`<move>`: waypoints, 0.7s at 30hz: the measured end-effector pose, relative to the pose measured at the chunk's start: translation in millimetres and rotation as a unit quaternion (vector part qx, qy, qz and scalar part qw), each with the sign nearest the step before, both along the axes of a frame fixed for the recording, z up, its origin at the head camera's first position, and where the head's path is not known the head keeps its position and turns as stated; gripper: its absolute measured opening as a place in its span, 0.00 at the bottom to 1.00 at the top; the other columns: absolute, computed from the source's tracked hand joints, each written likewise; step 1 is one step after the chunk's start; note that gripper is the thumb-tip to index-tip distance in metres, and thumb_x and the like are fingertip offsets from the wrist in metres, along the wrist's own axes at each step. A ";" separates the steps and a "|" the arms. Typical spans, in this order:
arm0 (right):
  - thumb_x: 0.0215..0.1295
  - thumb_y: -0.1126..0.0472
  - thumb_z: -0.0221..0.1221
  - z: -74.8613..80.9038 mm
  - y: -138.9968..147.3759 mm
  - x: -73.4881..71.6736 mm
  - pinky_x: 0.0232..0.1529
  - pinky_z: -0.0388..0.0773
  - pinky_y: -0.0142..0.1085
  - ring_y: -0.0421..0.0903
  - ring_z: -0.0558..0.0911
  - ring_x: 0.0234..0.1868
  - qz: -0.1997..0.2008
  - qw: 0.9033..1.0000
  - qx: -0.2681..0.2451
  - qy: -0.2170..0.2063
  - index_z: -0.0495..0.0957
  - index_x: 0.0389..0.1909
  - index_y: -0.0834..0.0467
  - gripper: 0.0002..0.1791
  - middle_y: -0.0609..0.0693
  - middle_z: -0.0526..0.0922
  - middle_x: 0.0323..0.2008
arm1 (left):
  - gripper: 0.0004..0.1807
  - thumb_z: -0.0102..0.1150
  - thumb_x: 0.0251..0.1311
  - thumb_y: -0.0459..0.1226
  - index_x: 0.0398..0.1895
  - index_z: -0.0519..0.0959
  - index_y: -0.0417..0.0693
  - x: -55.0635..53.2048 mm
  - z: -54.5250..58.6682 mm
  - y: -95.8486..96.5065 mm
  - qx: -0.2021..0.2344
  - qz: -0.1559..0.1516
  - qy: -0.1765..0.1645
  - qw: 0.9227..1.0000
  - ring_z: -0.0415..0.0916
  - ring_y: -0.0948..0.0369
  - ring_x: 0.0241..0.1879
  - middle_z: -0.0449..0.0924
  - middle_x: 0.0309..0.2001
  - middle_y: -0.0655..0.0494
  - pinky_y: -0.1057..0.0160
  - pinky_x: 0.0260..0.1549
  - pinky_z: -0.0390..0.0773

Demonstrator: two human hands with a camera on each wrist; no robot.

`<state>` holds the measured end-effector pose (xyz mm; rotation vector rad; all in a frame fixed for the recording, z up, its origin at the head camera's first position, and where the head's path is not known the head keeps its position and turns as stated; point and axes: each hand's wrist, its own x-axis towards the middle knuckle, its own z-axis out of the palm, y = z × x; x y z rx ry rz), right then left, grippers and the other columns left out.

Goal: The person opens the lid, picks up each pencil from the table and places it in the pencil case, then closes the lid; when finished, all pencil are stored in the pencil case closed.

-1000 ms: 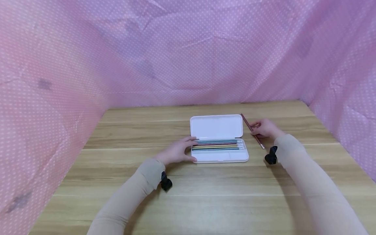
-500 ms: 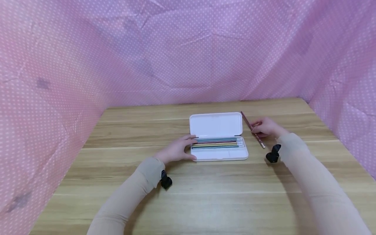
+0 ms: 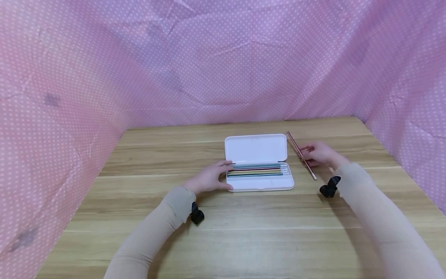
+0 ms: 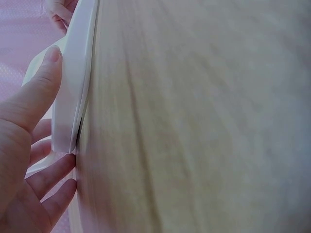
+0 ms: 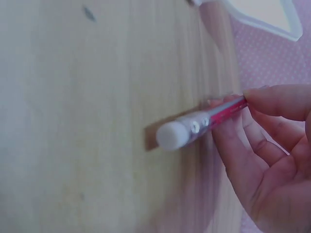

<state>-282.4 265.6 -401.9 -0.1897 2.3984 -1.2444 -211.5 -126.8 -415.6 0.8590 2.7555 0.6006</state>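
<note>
A white pencil case (image 3: pixel 259 186) lies on the table with its lid (image 3: pixel 256 148) folded back. Several coloured pencils (image 3: pixel 256 171) with pale eraser ends rest side by side in its rear compartment. My left hand (image 3: pixel 208 179) grips the case's left end; in the left wrist view the thumb (image 4: pixel 41 87) lies against the white front wall (image 4: pixel 74 82) and fingers reach round the end. To the right of the case my right hand (image 3: pixel 322 153) pinches a red pencil (image 3: pixel 293 145) between thumb and fingers. Its white eraser (image 5: pixel 172 135) points toward the right wrist camera, apparently just above the table.
The wooden table (image 3: pixel 244 232) spreads around the case. Pink dotted cloth (image 3: pixel 209 77) hangs behind it and along both sides. A black wrist camera (image 3: pixel 196 214) sits at the left wrist, another wrist camera (image 3: pixel 329 187) at the right.
My right hand has shifted slightly right and toward me. The red pencil has moved with it, its eraser end a little lower in the head view. The left hand and the case stay put.
</note>
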 end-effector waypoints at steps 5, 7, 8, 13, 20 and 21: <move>0.64 0.70 0.52 2.1 -0.4 6.5 0.40 0.82 0.34 0.37 0.80 0.35 -0.002 0.999 -0.045 0.008 0.55 0.64 0.78 0.30 0.51 0.80 0.38 | 0.40 0.68 0.50 0.52 0.66 0.68 0.49 -0.2 -0.9 -0.2 0.001 -0.001 0.000 1.000 0.56 0.52 0.70 0.58 0.71 0.53 0.54 0.68 0.59; 0.64 0.70 0.52 3.4 -0.2 9.7 0.41 0.83 0.34 0.36 0.80 0.35 -0.010 0.998 -0.064 0.009 0.55 0.65 0.78 0.31 0.49 0.80 0.38 | 0.40 0.68 0.50 0.52 0.67 0.67 0.49 -0.4 -1.0 0.0 0.003 -0.002 -0.001 1.000 0.56 0.51 0.70 0.58 0.71 0.53 0.54 0.68 0.59; 0.64 0.70 0.52 4.0 0.3 11.3 0.41 0.83 0.35 0.36 0.81 0.35 -0.014 0.997 -0.072 0.010 0.54 0.65 0.78 0.31 0.49 0.80 0.38 | 0.40 0.68 0.50 0.52 0.67 0.67 0.49 -0.4 -1.1 0.3 0.004 -0.002 -0.002 1.000 0.56 0.51 0.70 0.58 0.71 0.53 0.54 0.68 0.59; 0.63 0.69 0.54 8.6 0.8 19.9 0.40 0.82 0.34 0.36 0.81 0.34 -0.024 0.996 -0.081 0.029 0.56 0.65 0.76 0.31 0.48 0.79 0.39 | 0.41 0.69 0.50 0.51 0.67 0.67 0.48 -0.4 -1.0 0.9 0.008 0.001 -0.009 1.000 0.56 0.51 0.70 0.58 0.71 0.53 0.54 0.68 0.58; 0.64 0.68 0.55 19.9 -7.8 32.2 0.39 0.80 0.28 0.33 0.80 0.36 -0.027 0.993 -0.093 0.072 0.58 0.65 0.74 0.31 0.41 0.79 0.38 | 0.43 0.69 0.50 0.51 0.69 0.64 0.47 -1.4 -1.5 0.7 0.005 0.003 -0.012 1.000 0.55 0.52 0.70 0.57 0.72 0.53 0.55 0.69 0.58; 0.64 0.68 0.56 22.1 -10.0 33.6 0.38 0.80 0.28 0.33 0.81 0.36 -0.026 0.992 -0.093 0.082 0.59 0.65 0.74 0.30 0.40 0.79 0.37 | 0.43 0.69 0.50 0.51 0.69 0.64 0.48 -1.6 -1.6 0.7 0.004 0.004 -0.011 1.000 0.55 0.52 0.70 0.56 0.72 0.53 0.55 0.69 0.58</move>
